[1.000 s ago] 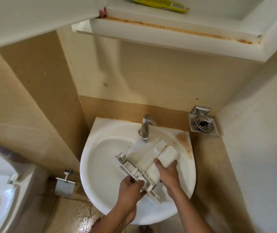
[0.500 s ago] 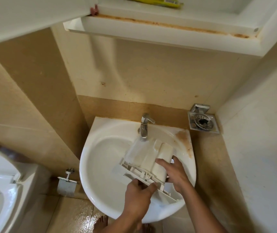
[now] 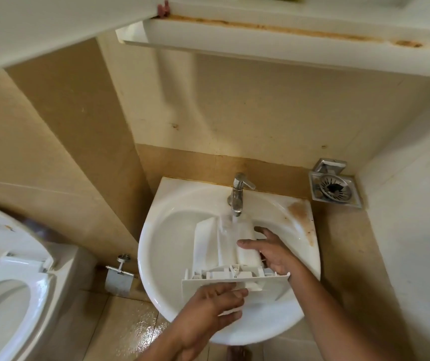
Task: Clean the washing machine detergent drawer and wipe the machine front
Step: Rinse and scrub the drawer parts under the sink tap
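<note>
Setting: small tiled bathroom, wet floor (image 3: 135, 334) underfoot, white sink (image 3: 156, 256) ahead.
Left hand (image 3: 208, 306): nearest the camera, fingers curled round the front panel (image 3: 195, 284), thumb side hidden.
Detergent drawer (image 3: 213, 246): over the sink bowl, panel end towards the person, open compartments running back under the tap; whether its base rests on the bowl I cannot tell.
Right hand (image 3: 273, 252): fingers spread wide and fairly straight, thumb across the right-hand compartment, index finger towards the outer wall; reads as pressing or rubbing, not a clench.
Water (image 3: 234, 222): runs from the tap into the middle channel.
Handling: likely light, stiff moulded plastic; wet, so probably slick. Thin clips and ribs behind the panel look snappable.
Where to hold: the solid panel or the long side walls look safest, not the clips or the inner dividers.
Risk: a slip could knock it against the ceramic.
Tap (image 3: 237, 194): chrome, at the back rim.
Stain (image 3: 302, 217): brown, on the sink's right shoulder.
Left side: toilet (image 3: 5, 295), roll holder (image 3: 120, 274) on the wall.
Far: metal drain grate (image 3: 333, 188) on the right ledge, rusty-edged shelf (image 3: 260, 40) overhead.
</note>
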### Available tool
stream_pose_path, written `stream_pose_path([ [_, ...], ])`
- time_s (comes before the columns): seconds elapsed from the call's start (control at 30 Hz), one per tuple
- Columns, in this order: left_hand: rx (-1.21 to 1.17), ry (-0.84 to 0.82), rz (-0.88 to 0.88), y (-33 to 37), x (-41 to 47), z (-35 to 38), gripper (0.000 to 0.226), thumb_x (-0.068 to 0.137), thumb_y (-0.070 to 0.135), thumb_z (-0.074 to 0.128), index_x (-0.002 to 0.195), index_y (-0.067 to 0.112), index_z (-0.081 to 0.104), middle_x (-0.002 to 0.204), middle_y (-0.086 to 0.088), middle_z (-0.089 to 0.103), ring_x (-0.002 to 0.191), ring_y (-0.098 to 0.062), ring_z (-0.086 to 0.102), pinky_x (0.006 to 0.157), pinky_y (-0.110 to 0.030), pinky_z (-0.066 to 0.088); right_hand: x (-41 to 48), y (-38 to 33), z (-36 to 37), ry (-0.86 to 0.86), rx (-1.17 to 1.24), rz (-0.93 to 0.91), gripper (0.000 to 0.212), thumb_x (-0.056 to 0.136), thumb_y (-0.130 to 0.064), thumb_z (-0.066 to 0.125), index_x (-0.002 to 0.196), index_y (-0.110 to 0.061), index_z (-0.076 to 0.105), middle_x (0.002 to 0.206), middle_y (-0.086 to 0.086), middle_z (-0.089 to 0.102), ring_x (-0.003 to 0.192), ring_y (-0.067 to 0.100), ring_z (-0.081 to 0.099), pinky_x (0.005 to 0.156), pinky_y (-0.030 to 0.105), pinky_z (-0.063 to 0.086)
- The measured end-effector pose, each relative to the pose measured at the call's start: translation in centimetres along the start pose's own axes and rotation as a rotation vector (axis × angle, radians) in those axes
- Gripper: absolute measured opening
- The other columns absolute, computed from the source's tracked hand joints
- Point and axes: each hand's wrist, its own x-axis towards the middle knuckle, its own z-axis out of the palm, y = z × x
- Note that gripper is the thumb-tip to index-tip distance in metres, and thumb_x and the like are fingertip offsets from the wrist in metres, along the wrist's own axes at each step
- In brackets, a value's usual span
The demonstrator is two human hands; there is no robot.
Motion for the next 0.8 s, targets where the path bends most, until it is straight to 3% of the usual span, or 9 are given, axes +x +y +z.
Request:
stream_pose_path([
  [0.1, 0.085, -0.067, -0.024, 1.1, -1.0, -3.9, 0.028, 0.087, 0.022, 0.077, 0.106, 0.001, 0.077, 0.107, -0.021, 0.076, 0.102, -0.034, 0.073, 0.08, -0.039, 0.062, 0.1, 0.0, -1.0, -0.034, -0.039, 0.022, 0.089, 0.053, -0.022, 0.098, 0.131, -0.014, 0.057, 0.107, 0.011, 0.077, 0.094, 0.031, 0.075, 0.083, 0.059, 0.059],
  [0.2, 0.02, 0.229, 0.14, 2.2, 0.2, -7.9, 0.029, 0.083, 0.026, 0.074, 0.088, -0.003, 0.073, 0.075, -0.022, 0.071, 0.071, -0.031, 0.071, 0.056, -0.033, 0.054, -0.1, -0.2, -1.5, -0.077, -0.122, 0.023, 0.071, 0.059, -0.025, 0.096, 0.121, -0.014, 0.063, 0.103, 0.007, 0.078, 0.093, 0.028, 0.076, 0.086, 0.059, 0.058],
  [0.27, -0.004, 0.456, 0.248, 3.0, 2.8, -9.2, 0.027, 0.095, 0.023, 0.064, 0.096, -0.002, 0.071, 0.078, -0.018, 0.071, 0.075, -0.029, 0.069, 0.064, -0.038, 0.055, -0.2, -0.5, -1.6, -0.096, -0.144, 0.031, 0.062, 0.065, -0.023, 0.093, 0.119, -0.014, 0.064, 0.104, 0.006, 0.078, 0.094, 0.026, 0.076, 0.087, 0.057, 0.058],
  [0.37, 0.177, 0.424, 0.175, 3.8, 6.4, -7.6, 0.038, 0.096, 0.036, 0.066, 0.117, 0.005, 0.058, 0.116, -0.012, 0.068, 0.106, -0.031, 0.064, 0.096, -0.047, 0.053, -0.3, -1.1, -1.7, -0.134, -0.183, 0.048, 0.055, 0.073, -0.018, 0.089, 0.121, -0.009, 0.065, 0.109, 0.008, 0.077, 0.101, 0.027, 0.073, 0.091, 0.056, 0.057],
  [0.43, 0.183, 0.3, 0.018, 3.9, 8.1, -5.5, 0.056, 0.088, 0.048, 0.073, 0.119, 0.006, 0.054, 0.113, -0.01, 0.07, 0.098, -0.026, 0.069, 0.083, -0.036, 0.057, -0.5, -1.3, -1.5, -0.133, -0.196, 0.059, 0.054, 0.077, -0.016, 0.087, 0.125, -0.008, 0.063, 0.114, 0.011, 0.075, 0.107, 0.03, 0.071, 0.093, 0.057, 0.055],
  [0.53, 0.084, 0.247, -0.03, 3.3, 9.6, -3.7, 0.055, 0.086, 0.046, 0.075, 0.113, -0.001, 0.067, 0.074, -0.008, 0.077, 0.056, -0.017, 0.072, 0.045, -0.021, 0.05, -0.9, -1.3, -1.6, -0.117, -0.21, 0.047, 0.054, 0.08, -0.015, 0.084, 0.128, -0.009, 0.061, 0.116, 0.01, 0.074, 0.109, 0.029, 0.069, 0.096, 0.056, 0.054],
  [0.57, 0.063, 0.281, -0.004, 3.1, 9.8, -3.5, 0.052, 0.086, 0.043, 0.076, 0.112, -0.001, 0.068, 0.072, -0.009, 0.077, 0.056, -0.018, 0.071, 0.046, -0.022, 0.05, -1.0, -1.3, -1.9, -0.118, -0.208, 0.043, 0.053, 0.081, -0.015, 0.083, 0.129, -0.01, 0.061, 0.116, 0.01, 0.074, 0.11, 0.029, 0.069, 0.097, 0.055, 0.054],
  [0.67, -0.076, 0.28, 0.052, 2.8, 9.6, -3.4, 0.047, 0.085, 0.03, 0.081, 0.115, -0.003, 0.067, 0.099, -0.021, 0.078, 0.088, -0.032, 0.076, 0.072, -0.038, 0.06, -1.0, -1.5, -3.0, -0.159, -0.167, 0.042, 0.05, 0.084, -0.011, 0.079, 0.131, -0.011, 0.061, 0.119, 0.008, 0.073, 0.113, 0.028, 0.067, 0.1, 0.052, 0.052],
  [0.8, -0.248, 0.307, 0.057, 3.2, 8.8, -3.5, 0.049, 0.083, 0.027, 0.083, 0.116, -0.005, 0.066, 0.1, -0.022, 0.077, 0.089, -0.039, 0.076, 0.07, -0.047, 0.063, -1.1, -2.4, -2.3, -0.197, -0.223, 0.028, 0.046, 0.087, -0.013, 0.076, 0.13, -0.01, 0.06, 0.119, 0.01, 0.073, 0.112, 0.028, 0.068, 0.096, 0.05, 0.055],
])
